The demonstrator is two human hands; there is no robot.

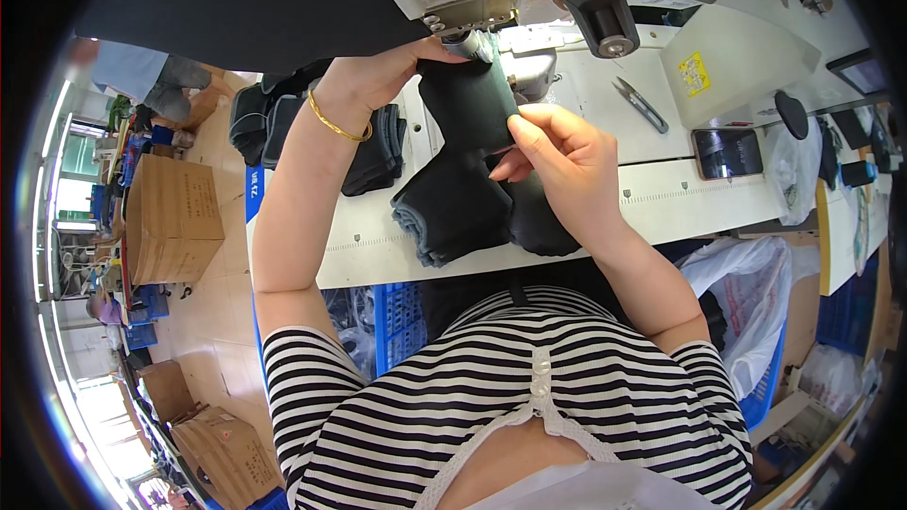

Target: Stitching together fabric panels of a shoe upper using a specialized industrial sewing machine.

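A black cloth piece (pixel 463 99) hangs at the sewing machine (pixel 470 42), its upper edge under the machine's head. At its upper left corner my left hand (pixel 392 71) grips the cloth, some of the fingers hidden. My right hand (pixel 567 151) pinches the right edge between thumb and forefinger, the other fingers curled. Below lies a stack of folded black cloth pieces (pixel 453 212) with greyish edges, close to the table's front. More dark cloth (pixel 543 217) sits just right of it, partly behind my right hand.
Left of the machine are more folded dark stacks (pixel 378 151). Thread snips (pixel 641 104) and a phone (pixel 727 153) lie on the white table (pixel 652 184) at right. A white plastic bag (pixel 756 293) lines a blue crate below. Cardboard boxes (pixel 175 217) stand on the floor at left.
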